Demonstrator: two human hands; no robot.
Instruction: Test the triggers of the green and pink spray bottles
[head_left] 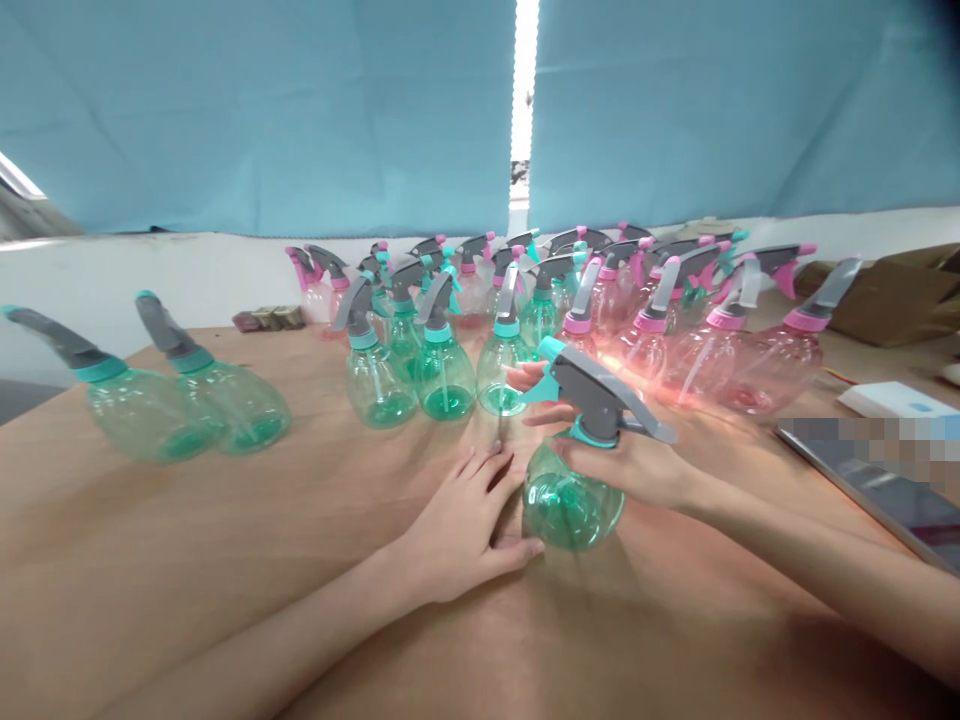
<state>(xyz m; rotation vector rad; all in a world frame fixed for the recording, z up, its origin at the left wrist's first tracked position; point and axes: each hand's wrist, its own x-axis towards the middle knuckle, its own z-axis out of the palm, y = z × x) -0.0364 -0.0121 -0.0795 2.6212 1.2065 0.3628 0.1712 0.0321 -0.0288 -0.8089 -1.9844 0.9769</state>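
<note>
A green see-through spray bottle (574, 505) with a grey and teal trigger head is in front of me, its teal nozzle pointing left. My right hand (637, 465) grips it just below the collar, with the thumb across the near side and the fingers partly hidden behind. Whether its base touches the table cannot be made out. My left hand (461, 525) lies flat on the table just left of that bottle, fingers stretched out, holding nothing. Beyond the hands stands a green spray bottle (448, 375), with another green spray bottle (380, 385) to its left.
Several pink spray bottles (701, 360) stand at the back right, with more rows behind. Two green spray bottles (247, 405) are at the left on the wooden table (300, 560). A flat dark-screened device (855, 480) lies at right, near a cardboard box (892, 295).
</note>
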